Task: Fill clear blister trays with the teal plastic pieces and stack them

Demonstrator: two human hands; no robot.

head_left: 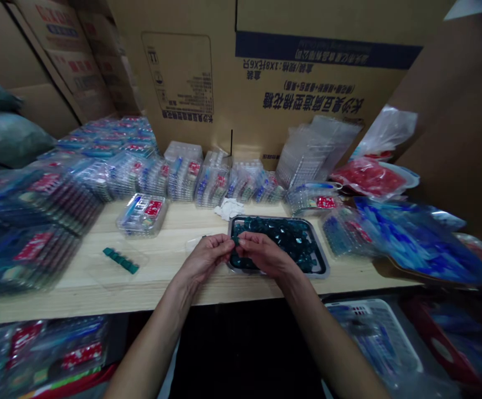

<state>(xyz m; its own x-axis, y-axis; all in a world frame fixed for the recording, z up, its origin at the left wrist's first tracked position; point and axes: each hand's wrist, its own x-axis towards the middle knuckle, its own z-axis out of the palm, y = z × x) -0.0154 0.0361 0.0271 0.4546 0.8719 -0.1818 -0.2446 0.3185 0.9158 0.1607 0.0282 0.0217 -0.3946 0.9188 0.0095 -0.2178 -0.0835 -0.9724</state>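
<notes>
My left hand [206, 257] and my right hand [263, 255] meet at the left edge of a dark metal tray [321, 257] filled with small teal plastic pieces [285, 235]. Both hands pinch one small teal piece [235, 241] between their fingertips. To the left on the wooden table [100, 288] lies a clear plastic blister tray with a row of several teal pieces [121, 259] set in it. Another clear blister shell [193, 244] lies just under my left hand.
Rows of packed clear blister packs [191, 177] stand along the back, with more stacked at the left [37, 221]. Bags of red pieces [368, 177] and blue pieces [411, 238] lie at the right. Cardboard boxes [266, 72] form the back wall. A white basket [374, 332] sits below.
</notes>
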